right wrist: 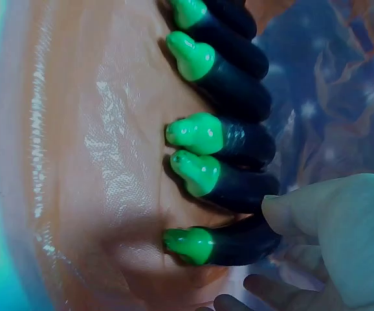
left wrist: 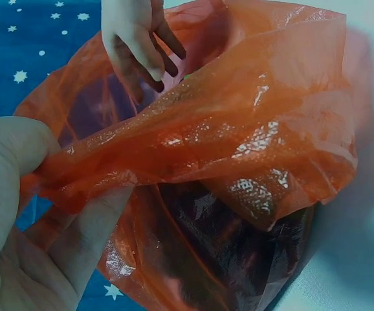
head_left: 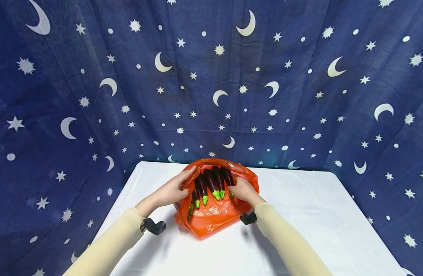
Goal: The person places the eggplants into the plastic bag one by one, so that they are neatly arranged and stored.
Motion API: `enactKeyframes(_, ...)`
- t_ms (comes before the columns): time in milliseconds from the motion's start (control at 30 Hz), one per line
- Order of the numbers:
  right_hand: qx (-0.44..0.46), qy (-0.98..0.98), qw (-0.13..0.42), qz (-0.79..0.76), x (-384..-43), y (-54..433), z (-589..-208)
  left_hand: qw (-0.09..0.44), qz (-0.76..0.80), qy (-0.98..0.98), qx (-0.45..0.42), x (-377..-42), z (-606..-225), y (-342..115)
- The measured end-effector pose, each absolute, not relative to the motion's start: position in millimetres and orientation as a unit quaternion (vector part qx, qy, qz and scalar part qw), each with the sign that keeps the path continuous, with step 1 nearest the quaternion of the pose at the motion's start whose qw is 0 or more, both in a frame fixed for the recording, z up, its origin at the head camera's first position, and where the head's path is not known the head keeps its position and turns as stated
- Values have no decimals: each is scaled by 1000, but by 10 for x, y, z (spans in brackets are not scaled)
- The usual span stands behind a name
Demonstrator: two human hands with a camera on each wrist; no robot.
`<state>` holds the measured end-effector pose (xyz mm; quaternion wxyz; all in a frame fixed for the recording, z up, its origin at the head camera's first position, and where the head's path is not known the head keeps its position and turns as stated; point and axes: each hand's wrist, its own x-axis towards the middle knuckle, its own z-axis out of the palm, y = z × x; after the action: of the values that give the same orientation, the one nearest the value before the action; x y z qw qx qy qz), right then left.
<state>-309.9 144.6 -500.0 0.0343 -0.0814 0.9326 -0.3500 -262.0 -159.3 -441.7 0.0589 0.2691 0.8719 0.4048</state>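
An orange plastic bag (head_left: 213, 219) lies on the table with its mouth facing the person. Inside it, several dark purple eggplants (head_left: 210, 181) with bright green stem ends lie side by side in a row. At the bag's left, my left hand (head_left: 173, 189) pinches the rim between thumb and fingers, and the left wrist view shows the film (left wrist: 193, 142) folded over them. My right hand (head_left: 244, 189) reaches inside at the right. Its thumb touches the endmost eggplant (right wrist: 242, 245) in the right wrist view, while the fingers spread loosely past it. The bag film partly hides that hand's surroundings.
A white-covered table (head_left: 311, 214) carries the bag near its far edge. Behind and beside it hangs a dark blue curtain (head_left: 197, 103) with white moons and stars. Black wrist devices (head_left: 155, 226) sit below both hands, close to the bag.
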Motion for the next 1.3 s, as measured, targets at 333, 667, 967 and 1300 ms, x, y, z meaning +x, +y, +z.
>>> enactKeyframes(333, -141, 919, 37, -367, -2852, 1585, -4804, 55, 406, 871, 270, -2665, -4410, -1587)
enactKeyframes(667, -165, 894, 26, -416, -2652, 1992, -4601, 32, 400, 869, 290, -2688, -4409, -1638)
enactKeyframes(967, -140, 881, 18, -452, -2539, 2366, -4560, 24, 367, 881, 298, -2614, -4420, -1672)
enactKeyframes(1300, -106, 892, -7, -438, -2384, 2769, -4579, 2, 336, 903, 267, -2522, -4421, -1714)
